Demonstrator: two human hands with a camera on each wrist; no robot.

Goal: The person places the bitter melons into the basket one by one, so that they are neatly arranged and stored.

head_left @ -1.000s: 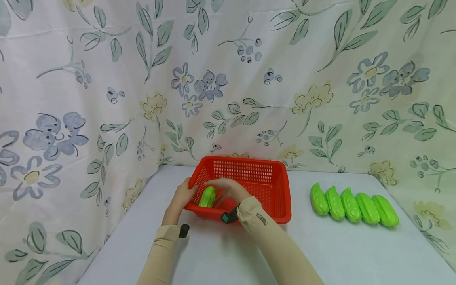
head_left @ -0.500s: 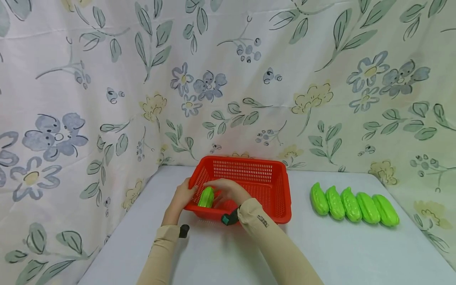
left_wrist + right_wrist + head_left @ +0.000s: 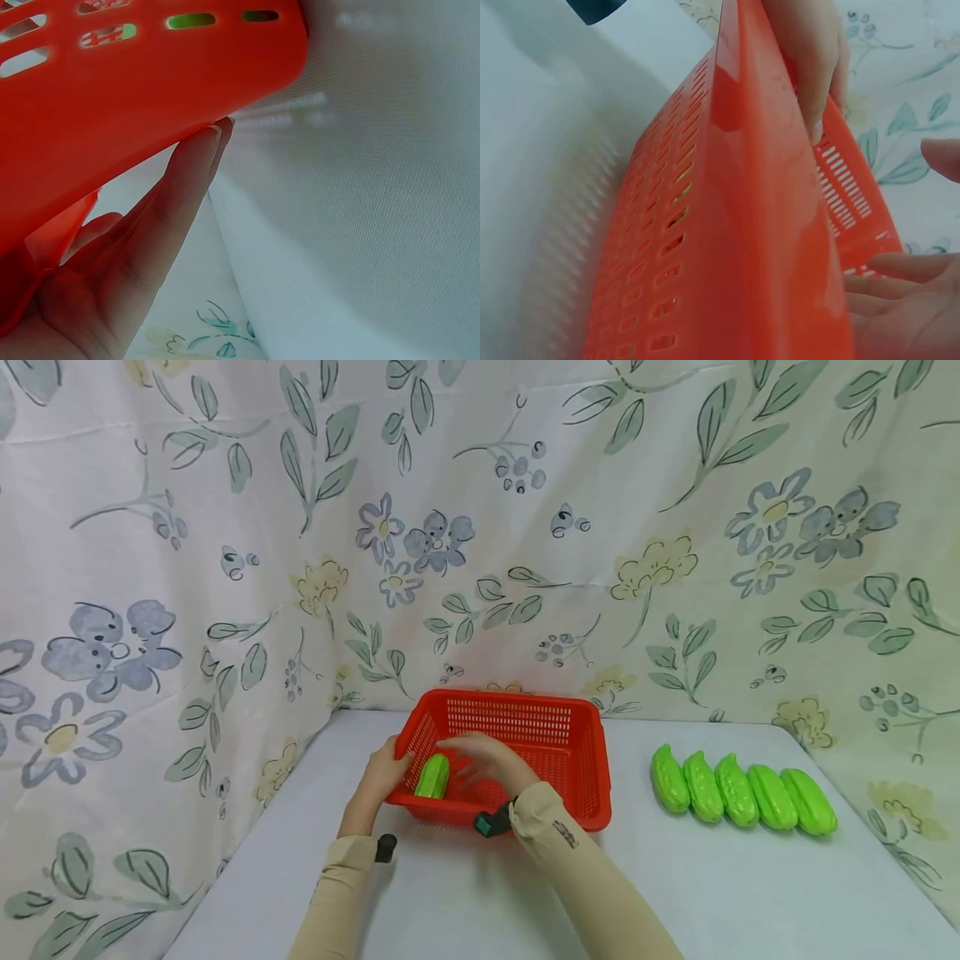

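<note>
A red plastic basket [image 3: 517, 696] with slotted sides stands at the middle of the table. My left hand [image 3: 384, 772] grips its left rim, with the thumb inside and the fingers along the outer wall in the left wrist view. One glossy green bitter melon [image 3: 432, 777] lies inside at the left end, its lower end hidden by the front wall. Just right of it, inside the basket, my right hand [image 3: 491, 762] hovers with fingers apart and holds nothing. In the right wrist view, the basket's front wall partly hides this right hand [image 3: 919, 307].
To the right of the basket, several more bitter melons [image 3: 738, 792] lie side by side in a slanting row on the white table [image 3: 637, 877]. A floral cloth [image 3: 525, 527] hangs behind the table and along its sides.
My right hand has drawn back slightly to the right, leaving a wider gap beside the bitter melon. My left hand keeps its grip on the basket's rim.
</note>
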